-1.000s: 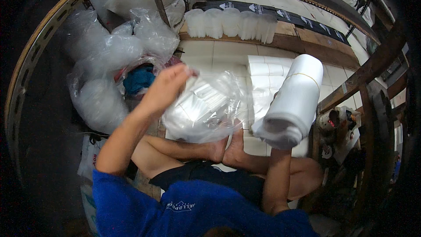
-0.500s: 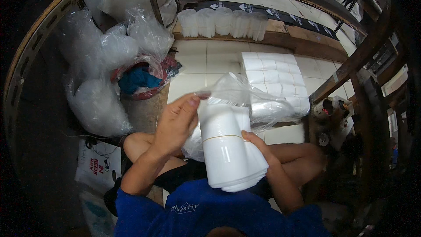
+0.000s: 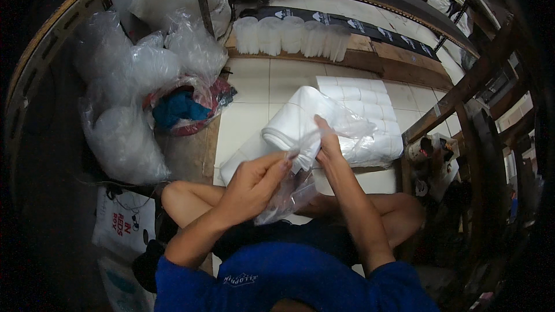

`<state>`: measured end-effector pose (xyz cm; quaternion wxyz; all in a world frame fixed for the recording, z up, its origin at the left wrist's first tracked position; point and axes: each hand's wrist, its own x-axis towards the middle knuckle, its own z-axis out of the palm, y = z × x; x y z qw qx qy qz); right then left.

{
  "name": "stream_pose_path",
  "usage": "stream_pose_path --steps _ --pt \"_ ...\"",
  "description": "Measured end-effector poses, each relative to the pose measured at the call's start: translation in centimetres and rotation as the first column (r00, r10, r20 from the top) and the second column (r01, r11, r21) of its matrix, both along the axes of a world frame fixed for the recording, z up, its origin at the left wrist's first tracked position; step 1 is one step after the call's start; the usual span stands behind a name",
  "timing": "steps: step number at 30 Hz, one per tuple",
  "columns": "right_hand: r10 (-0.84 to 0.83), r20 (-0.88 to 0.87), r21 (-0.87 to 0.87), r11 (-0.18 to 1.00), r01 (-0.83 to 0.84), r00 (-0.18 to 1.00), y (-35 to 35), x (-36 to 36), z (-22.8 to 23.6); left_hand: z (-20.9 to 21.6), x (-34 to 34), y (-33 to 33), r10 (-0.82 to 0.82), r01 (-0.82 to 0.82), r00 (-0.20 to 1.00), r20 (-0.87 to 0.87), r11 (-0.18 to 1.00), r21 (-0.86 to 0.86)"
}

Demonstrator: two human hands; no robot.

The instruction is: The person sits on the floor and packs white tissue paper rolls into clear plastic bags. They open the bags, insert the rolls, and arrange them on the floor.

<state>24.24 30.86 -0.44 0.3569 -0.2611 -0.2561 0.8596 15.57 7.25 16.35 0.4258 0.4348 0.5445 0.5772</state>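
A folded white bundle of plastic sheets, with a band around it, is held up and tilted in front of me. My right hand grips its near right side, thumb on top. My left hand is closed in a pinch on the edge of a clear plastic bag at the bundle's near end. The bag hangs crumpled below the bundle, above my lap. Beyond my right hand, a stack of white banded bundles lies on the tiled floor. Another white piece lies left of the held bundle, partly hidden.
Large clear plastic bags pile up at the left, beside a red bag with blue cloth. Several translucent rolls stand on a low wooden ledge. A wooden frame rises at the right, near a small container.
The bundle has swung away from my body and turned, its folded end now facing the left. My left hand has come down and nearer, and my right hand has moved farther out.
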Motion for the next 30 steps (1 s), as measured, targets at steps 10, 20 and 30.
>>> stream_pose_path --steps 10,20,30 --pt "-0.174 0.08 0.03 0.985 0.173 0.981 0.6 -5.4 1.3 0.5 -2.3 3.2 0.044 -0.046 0.992 -0.119 0.999 -0.008" --pt "-0.414 0.54 0.271 0.91 0.315 0.733 5.5 -9.6 -6.0 0.6 -2.4 5.2 0.197 -0.196 0.979 0.042 0.98 -0.043" --pt "-0.151 0.522 0.141 0.986 0.09 0.84 1.8 -4.9 3.0 2.9 -7.3 4.9 0.361 -0.378 0.913 0.19 0.924 0.061"
